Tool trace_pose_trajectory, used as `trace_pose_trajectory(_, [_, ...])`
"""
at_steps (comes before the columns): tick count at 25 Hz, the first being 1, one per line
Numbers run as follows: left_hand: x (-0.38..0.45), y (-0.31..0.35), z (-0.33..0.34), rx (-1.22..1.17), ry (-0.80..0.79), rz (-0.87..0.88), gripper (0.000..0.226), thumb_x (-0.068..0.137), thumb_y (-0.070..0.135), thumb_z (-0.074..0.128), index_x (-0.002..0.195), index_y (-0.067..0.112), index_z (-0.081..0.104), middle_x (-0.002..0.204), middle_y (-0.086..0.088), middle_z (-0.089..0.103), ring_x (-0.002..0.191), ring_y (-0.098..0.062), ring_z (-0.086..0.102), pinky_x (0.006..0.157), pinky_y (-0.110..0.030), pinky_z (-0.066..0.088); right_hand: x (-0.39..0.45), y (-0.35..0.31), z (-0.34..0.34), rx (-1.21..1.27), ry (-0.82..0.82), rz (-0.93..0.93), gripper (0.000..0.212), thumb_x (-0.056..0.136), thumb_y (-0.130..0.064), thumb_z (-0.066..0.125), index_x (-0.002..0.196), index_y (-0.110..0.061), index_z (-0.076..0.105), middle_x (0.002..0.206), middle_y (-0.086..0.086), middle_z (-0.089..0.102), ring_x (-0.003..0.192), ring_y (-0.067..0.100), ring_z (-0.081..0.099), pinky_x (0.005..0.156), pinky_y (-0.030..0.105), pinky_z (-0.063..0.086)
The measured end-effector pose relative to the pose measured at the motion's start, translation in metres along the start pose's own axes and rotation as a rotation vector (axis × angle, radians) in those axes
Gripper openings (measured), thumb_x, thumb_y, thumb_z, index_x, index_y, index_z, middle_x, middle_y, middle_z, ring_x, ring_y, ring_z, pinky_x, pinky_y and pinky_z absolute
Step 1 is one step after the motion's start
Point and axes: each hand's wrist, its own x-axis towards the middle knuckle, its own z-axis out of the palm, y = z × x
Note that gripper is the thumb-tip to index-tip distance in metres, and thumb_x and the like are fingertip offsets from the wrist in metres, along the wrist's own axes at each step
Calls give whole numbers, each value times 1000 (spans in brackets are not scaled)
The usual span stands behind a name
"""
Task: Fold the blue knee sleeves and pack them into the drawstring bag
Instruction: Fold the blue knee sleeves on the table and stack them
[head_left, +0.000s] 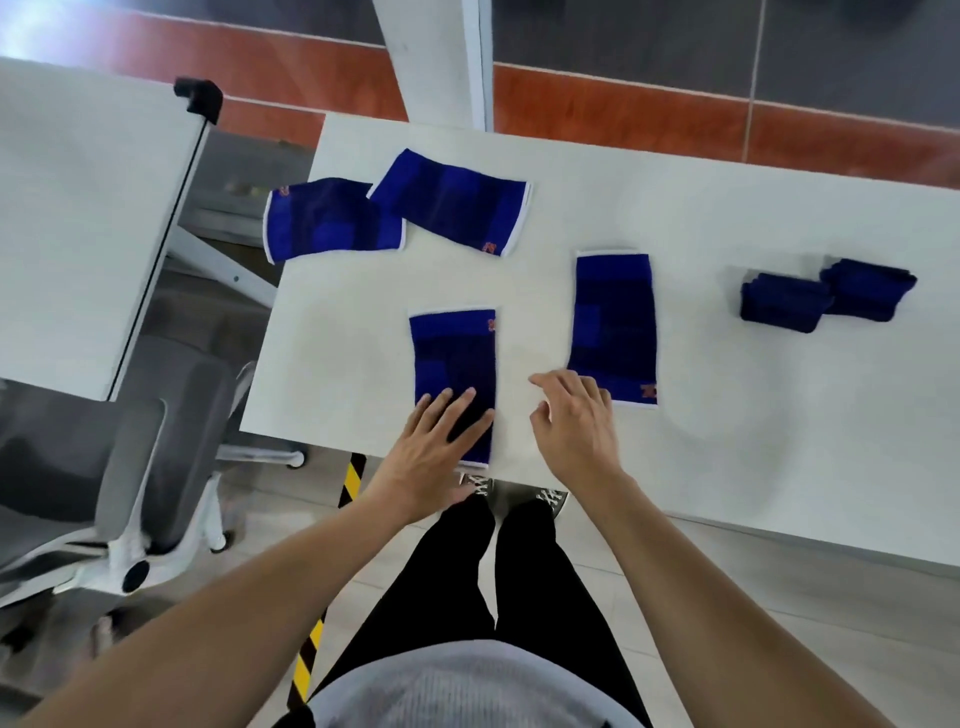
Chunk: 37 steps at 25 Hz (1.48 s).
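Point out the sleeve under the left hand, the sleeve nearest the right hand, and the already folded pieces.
Sleeve under the left hand (451, 353): head view, its bare upper half.
Sleeve nearest the right hand (614, 322): head view, its middle.
Folded pieces (782, 303): head view, top of the nearer stack.

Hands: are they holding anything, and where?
Nothing is gripped. The left hand lies flat, fingers spread, on the near end of a sleeve. The right hand hovers open beside another sleeve.
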Motion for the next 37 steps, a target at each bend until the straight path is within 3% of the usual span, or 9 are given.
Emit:
trace_pose_trajectory(4, [-10,5,-1,-111,158,135,53,85,12,69,136,16,58,148,-8,53,133,-33,54,103,-52,50,-8,3,-1,-14,-26,-16,47,88,-3,61,132,-19,61,128,-2,64,116,25,55,101,38,40])
trace_pose_trajectory(7, [-8,19,-37,-320,260,97,22,98,20,54,116,17,66,122,0,68,100,-23,67,72,-44,60,-14,1,-2,7,-93,-91,65,83,-1,63,143,-23,51,142,-4,54,131,20,44,112,34,31])
trace_pose_trajectory(10, [13,30,-103,-482,170,130,22,103,32,51,119,32,66,98,12,66,86,-9,62,74,-32,53,-12,3,-3,99,-47,-83,56,84,-13,73,138,-21,58,148,-2,53,138,20,42,116,36,29])
trace_pose_trajectory(14, [58,36,-186,-734,259,18,15,99,22,61,112,27,68,86,20,70,80,1,63,73,-13,46,-12,16,-19,268,88,30,16,92,-22,66,108,-23,67,111,-12,69,114,12,57,102,35,42])
trace_pose_trajectory(16, [92,35,-207,-816,335,-88,11,95,28,68,105,25,66,76,3,71,68,-11,63,66,-25,49,-13,20,-37,494,62,223,5,95,-29,64,95,-25,65,90,-13,69,88,2,60,79,23,48])
trace_pose_trajectory(19, [150,35,-205,-847,250,-195,15,92,30,71,106,26,68,87,-8,75,79,-24,72,77,-40,61,-16,36,-54,758,111,453,10,98,-29,64,95,-20,67,74,-8,69,60,5,65,59,18,44])
trace_pose_trajectory(23, [207,54,-179,-819,62,-204,34,92,7,59,118,26,69,115,2,70,86,-11,68,71,-22,58,-17,66,-62,853,192,600,16,102,-27,57,106,-18,69,78,0,70,56,12,66,54,20,43])
trace_pose_trajectory(29, [266,77,-142,-608,157,-144,27,90,3,59,110,19,68,106,7,69,94,-11,61,88,-28,53,-8,89,-64,845,190,702,9,99,-32,61,107,-29,61,79,-2,70,65,14,63,50,14,43])
trace_pose_trajectory(37, [287,67,-112,-474,176,-215,30,91,5,51,106,25,67,107,10,71,109,-19,54,89,-34,49,10,92,-57,796,147,737,4,98,-30,62,100,-27,61,79,-5,70,67,12,63,47,12,43])
